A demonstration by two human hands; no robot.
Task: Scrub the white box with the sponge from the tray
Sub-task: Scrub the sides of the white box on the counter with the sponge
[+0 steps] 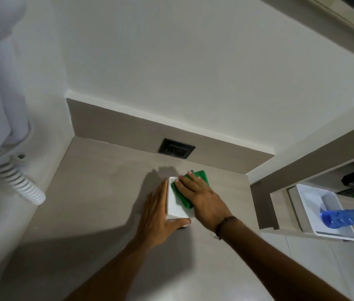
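Pressing flat on the green sponge (195, 185), the right hand (202, 198) is holding it w/ spread fingers against the top of the white box (177, 205). Left hand (157, 216) is lying open along the box's left side, thumb hooking its near corner, bracing it. Box is sitting on the grey counter (98, 192), near the black wall socket (176, 148). White tray (308, 205) is sitting well apart at right, carrying a blue bottle (343, 217).
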